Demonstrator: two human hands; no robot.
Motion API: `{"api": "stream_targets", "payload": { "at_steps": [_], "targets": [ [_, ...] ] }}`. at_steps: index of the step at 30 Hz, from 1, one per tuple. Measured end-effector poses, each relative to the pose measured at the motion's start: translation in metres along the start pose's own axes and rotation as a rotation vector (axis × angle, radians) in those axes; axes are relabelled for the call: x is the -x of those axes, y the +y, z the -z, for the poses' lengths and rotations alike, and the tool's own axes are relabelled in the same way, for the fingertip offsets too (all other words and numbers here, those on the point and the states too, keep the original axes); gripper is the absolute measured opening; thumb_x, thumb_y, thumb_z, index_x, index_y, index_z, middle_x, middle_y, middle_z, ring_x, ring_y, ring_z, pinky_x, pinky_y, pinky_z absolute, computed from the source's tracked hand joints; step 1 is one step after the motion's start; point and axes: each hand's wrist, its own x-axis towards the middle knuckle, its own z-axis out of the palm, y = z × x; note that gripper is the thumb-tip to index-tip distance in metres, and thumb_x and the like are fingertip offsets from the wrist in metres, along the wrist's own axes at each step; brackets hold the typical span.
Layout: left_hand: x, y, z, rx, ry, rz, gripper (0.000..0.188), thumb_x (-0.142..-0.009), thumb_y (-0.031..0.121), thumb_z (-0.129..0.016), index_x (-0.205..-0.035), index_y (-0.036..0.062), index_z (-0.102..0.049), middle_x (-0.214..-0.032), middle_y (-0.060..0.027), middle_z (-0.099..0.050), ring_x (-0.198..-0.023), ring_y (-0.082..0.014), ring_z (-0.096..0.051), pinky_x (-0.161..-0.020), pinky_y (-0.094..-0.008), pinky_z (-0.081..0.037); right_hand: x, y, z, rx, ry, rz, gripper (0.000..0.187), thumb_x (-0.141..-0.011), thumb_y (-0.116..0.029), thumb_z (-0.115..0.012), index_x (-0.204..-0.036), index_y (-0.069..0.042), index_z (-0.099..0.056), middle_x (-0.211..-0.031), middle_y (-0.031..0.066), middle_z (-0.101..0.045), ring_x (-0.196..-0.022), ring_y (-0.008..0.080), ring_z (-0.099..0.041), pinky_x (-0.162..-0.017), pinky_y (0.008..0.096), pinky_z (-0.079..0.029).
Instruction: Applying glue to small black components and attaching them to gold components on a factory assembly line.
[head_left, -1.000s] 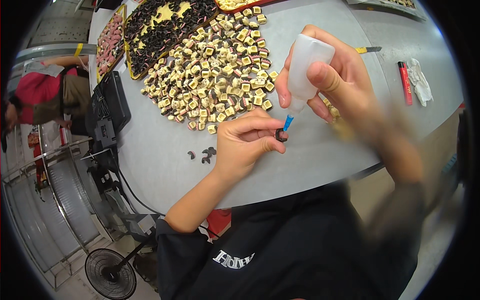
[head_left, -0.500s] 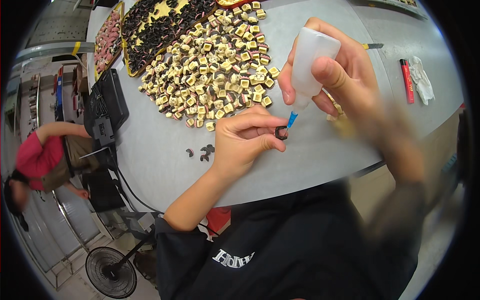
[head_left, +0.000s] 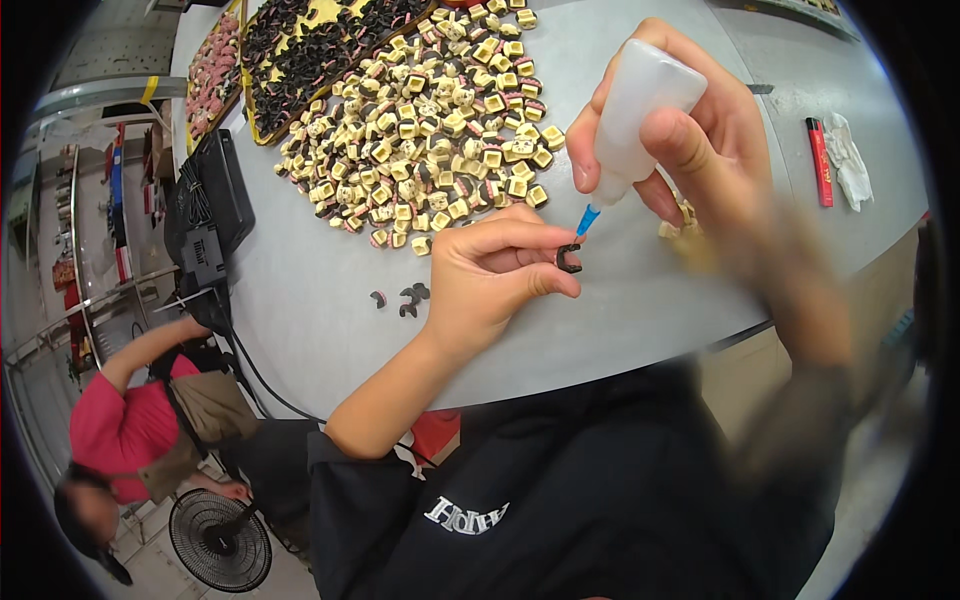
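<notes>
Smooth grey tabletop point(head_left: 340, 340) spans centre; pink-shirted co-worker point(head_left: 125, 430) at eight o'clock, lower than half a second ago; heap of small cream-and-dark moulded pieces point(head_left: 430, 150) toward eleven; round black fan point(head_left: 220, 540) between seven and eight. Right hand point(head_left: 720, 165) grasps translucent white plastic bottle point(head_left: 643, 110), left hand point(head_left: 485, 275) pinches small black C-shaped piece point(head_left: 569, 261), two o'clock near centre; tapered blue nozzle point(head_left: 588, 220) now higher, its tip at the piece's upper end.

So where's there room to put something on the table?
Bare table shows below the few loose dark pieces, left of the left forearm, and between the big pile and right hand. It's crowded upper left: pile and trays.
</notes>
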Motion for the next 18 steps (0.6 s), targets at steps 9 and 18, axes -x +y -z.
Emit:
{"api": "stream_targets", "payload": {
  "at_steps": [9,18],
  "targets": [
    [-0.001,0.0,0.001,-0.014,0.003,0.011,0.027,-0.07,-0.005,-0.072,-0.096,-0.0064,-0.065,-0.083,-0.008,-0.058,-0.078,-0.0161,-0.063,-0.072,-0.0251,-0.055,0.0,-0.01,0.015,-0.204,-0.079,-0.148,0.03,-0.088,-0.021,-0.059,-0.097,-0.001,-0.039,-0.081,0.017,-0.062,-0.044,0.006,-0.043,-0.039,0.0173,-0.034],
    [0.0,-0.002,0.001,0.008,0.014,-0.007,0.028,-0.07,-0.005,-0.073,-0.097,-0.0066,-0.065,-0.084,-0.0087,-0.058,-0.078,-0.0158,-0.062,-0.071,-0.0249,-0.054,-0.001,-0.029,0.013,-0.196,-0.039,-0.235,0.029,-0.088,-0.021,-0.059,-0.098,0.0,-0.04,-0.081,0.0163,-0.062,-0.044,0.0059,-0.044,-0.039,0.018,-0.034]
  ]
}}
